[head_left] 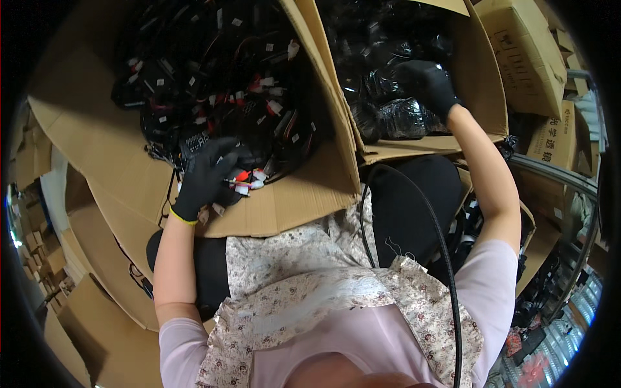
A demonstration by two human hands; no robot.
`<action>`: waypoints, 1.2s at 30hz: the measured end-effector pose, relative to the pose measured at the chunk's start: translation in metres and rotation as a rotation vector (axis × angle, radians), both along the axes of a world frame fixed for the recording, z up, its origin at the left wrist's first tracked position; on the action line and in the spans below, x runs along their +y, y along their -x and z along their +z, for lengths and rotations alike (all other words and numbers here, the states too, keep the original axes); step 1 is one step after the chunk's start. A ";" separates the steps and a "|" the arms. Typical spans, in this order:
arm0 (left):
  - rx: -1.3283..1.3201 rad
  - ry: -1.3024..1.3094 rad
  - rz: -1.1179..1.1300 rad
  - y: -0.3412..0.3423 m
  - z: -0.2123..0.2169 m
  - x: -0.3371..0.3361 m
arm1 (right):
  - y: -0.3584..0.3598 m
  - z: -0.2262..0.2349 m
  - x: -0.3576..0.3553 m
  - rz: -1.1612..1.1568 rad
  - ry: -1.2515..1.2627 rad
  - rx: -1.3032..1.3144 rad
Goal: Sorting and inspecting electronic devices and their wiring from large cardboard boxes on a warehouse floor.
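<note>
My left hand (206, 176), in a black glove with a yellow cuff edge, is at the near side of the left cardboard box. Its fingers bend over black cables with red and white connectors (251, 182); what lies inside the grasp is hidden. A pile of black wired parts (213, 84) fills that box, with small white labels and plugs among them. My right hand (430, 84), also black-gloved, reaches into the right box onto bundles in clear, shiny plastic wrap (404, 118). Its fingers blend into the dark contents, so their pose is unclear.
The left box's near flap (284, 210) and the right box's wall (482, 77) stand close together before my knees. A black cable (440, 239) loops across my lap. More cartons (524, 58) and a metal rail (556, 173) stand at right; an open carton (107, 330) lies lower left.
</note>
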State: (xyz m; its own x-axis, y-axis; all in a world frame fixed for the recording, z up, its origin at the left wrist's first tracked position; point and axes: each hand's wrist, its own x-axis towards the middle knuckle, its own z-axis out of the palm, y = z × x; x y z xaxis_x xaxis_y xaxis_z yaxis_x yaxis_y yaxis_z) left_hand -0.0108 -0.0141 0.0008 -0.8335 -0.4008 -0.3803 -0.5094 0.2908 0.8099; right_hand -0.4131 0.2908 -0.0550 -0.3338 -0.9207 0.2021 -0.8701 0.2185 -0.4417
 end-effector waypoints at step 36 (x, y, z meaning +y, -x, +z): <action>0.173 -1.045 0.330 -0.019 -0.048 0.059 | 0.006 -0.213 -0.090 -0.301 -0.624 -0.631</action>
State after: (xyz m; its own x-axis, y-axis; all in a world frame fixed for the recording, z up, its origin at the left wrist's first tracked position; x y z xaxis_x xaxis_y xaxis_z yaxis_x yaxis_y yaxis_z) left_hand 0.0080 0.0445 -0.0470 -0.8197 -0.1625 -0.5492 -0.2922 -0.7061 0.6450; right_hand -0.4191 0.2012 -0.2679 -0.4554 -0.6587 -0.5989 -0.3779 0.7521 -0.5399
